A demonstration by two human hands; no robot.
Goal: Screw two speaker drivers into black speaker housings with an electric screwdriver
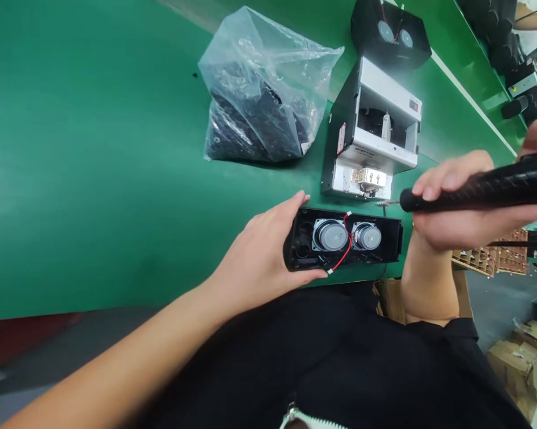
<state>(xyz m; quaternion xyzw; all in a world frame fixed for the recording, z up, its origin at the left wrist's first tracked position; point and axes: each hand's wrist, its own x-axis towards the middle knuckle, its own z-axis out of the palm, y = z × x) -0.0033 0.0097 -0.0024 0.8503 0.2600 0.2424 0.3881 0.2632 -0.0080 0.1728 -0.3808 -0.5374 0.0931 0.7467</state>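
Observation:
My left hand (268, 250) is wrapped around the left end of a black speaker housing (390, 238) near the table's front edge. Two round speaker drivers, a left driver (331, 236) and a right driver (367, 237), sit inside it, with a red wire (342, 257) and white plugs between them. My right hand (456, 202) grips a black electric screwdriver (483, 186), which points left. Its bit tip is beside the front of a silver and black screw feeder (387, 143), above the housing's right part.
Behind the housing, a clear plastic bag (264, 95) of black parts lies on the green table (94, 149). Another black speaker housing (391, 36) stands behind the screw feeder. Cardboard boxes (514, 369) are on the floor at right, and part of another person shows at top right.

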